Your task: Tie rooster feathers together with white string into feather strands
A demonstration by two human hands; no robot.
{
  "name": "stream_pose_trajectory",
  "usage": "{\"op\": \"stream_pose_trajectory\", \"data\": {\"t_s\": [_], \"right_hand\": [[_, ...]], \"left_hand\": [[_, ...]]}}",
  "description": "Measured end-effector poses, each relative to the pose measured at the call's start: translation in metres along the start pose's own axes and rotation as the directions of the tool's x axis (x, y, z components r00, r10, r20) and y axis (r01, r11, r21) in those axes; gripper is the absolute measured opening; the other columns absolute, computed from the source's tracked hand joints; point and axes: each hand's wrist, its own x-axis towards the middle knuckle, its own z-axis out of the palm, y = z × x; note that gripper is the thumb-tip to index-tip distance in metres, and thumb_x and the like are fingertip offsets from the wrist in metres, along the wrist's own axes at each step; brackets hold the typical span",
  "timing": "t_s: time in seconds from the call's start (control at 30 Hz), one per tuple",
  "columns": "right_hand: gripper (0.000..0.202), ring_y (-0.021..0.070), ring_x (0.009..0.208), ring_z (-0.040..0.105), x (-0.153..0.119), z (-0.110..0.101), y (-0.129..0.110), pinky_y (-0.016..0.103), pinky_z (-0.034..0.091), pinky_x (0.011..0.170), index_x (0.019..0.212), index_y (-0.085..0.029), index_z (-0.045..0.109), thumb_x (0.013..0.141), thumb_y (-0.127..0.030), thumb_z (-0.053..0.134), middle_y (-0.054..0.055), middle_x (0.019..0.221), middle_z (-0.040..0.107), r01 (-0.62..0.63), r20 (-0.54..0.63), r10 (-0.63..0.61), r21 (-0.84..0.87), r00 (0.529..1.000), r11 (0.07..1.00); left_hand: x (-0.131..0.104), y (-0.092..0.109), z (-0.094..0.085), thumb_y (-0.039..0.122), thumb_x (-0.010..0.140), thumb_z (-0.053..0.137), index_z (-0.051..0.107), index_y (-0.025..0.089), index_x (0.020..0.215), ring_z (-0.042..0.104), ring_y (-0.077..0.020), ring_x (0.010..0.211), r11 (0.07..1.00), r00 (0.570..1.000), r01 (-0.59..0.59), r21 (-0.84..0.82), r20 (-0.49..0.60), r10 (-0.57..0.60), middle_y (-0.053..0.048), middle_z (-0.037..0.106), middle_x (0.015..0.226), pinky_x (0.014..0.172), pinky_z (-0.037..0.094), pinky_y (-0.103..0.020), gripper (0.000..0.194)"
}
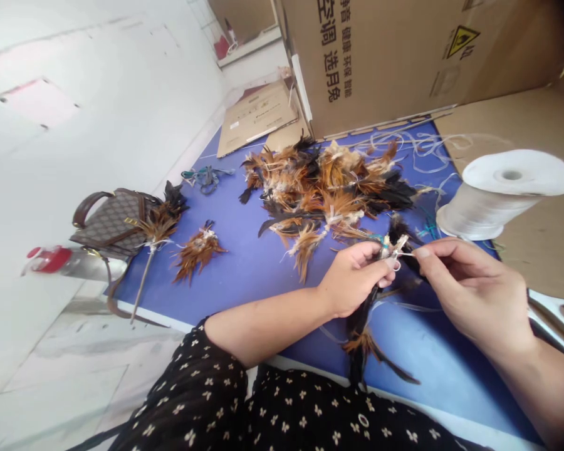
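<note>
Right now the left hand (355, 279) has its fingers closed around a bundle (360, 322) of mostly black feathers, thumb pressed near its bound end, over the near part of the blue surface (244, 269). Dark plumes trail below that hand toward the near edge, with a few brown ones among them. Just beside it, the right hand (474, 291) pinches a white string (406, 254) between thumb and forefinger; the string runs across to the bundle and a small loop shows at the left thumb. A large spool (489, 207) stands behind the right hand, and scissors (557, 322) lie beside its wrist. Beyond both hands spreads a pile (329, 181) of brown and black feathers. Well to the left lie a small brown bunch (198, 252), a feathered stick (143, 282) leaning by a bag (115, 222), and a red-capped bottle (94, 264). A big box (404, 62) stands at the back.
</note>
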Motion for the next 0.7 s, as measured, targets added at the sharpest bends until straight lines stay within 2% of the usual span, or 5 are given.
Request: {"op": "stream_pose_trajectory", "data": {"t_s": [0.1,0.2,0.53,0.7], "right_hand": [[0.019,0.0144,0.070,0.066,-0.0017,0.0026,0.0017,0.026,0.053,0.065,0.091,-0.025,0.079,0.099,-0.041,0.081,0.002,0.087,0.076,0.051,0.003,-0.051,0.005,0.999,0.999],[0.022,0.0139,0.066,0.063,-0.0020,0.0038,0.0011,0.025,0.051,0.061,0.093,-0.024,0.077,0.102,-0.044,0.079,0.001,0.081,0.073,0.052,0.033,-0.052,0.013,0.998,0.999],[0.036,0.0135,0.059,0.062,0.0000,0.0002,0.0024,0.024,0.050,0.056,0.092,-0.023,0.075,0.103,-0.057,0.077,0.001,0.072,0.071,0.009,0.017,-0.009,-0.007,1.000,1.000],[0.038,0.0142,0.062,0.066,-0.0001,-0.0028,0.0039,0.026,0.052,0.060,0.097,-0.022,0.075,0.104,-0.059,0.077,0.002,0.075,0.073,-0.019,-0.054,0.018,-0.017,0.998,1.000]], "left_hand": [[0.0014,0.0012,0.0012,0.047,0.079,0.097,0.067,0.013,0.092,0.052,-0.0065,0.067,0.999,0.998,-0.040,0.024,-0.047,0.041,0.003,0.061,0.072,0.066,0.035,-0.027,0.046],[0.0015,0.0017,0.0020,0.046,0.080,0.096,0.066,0.014,0.091,0.051,-0.0066,0.067,0.998,0.995,-0.064,0.022,-0.069,0.065,0.004,0.060,0.072,0.066,0.035,-0.027,0.045],[-0.0054,0.0012,0.0058,0.046,0.078,0.098,0.064,0.014,0.087,0.051,-0.0066,0.065,0.999,0.999,0.020,-0.050,-0.024,-0.022,0.002,0.059,0.071,0.064,0.034,-0.027,0.048],[-0.0044,-0.0008,0.0039,0.047,0.075,0.100,0.066,0.012,0.088,0.053,-0.0071,0.066,0.997,0.999,0.021,-0.069,-0.047,-0.025,0.001,0.062,0.073,0.063,0.034,-0.026,0.050]]}}
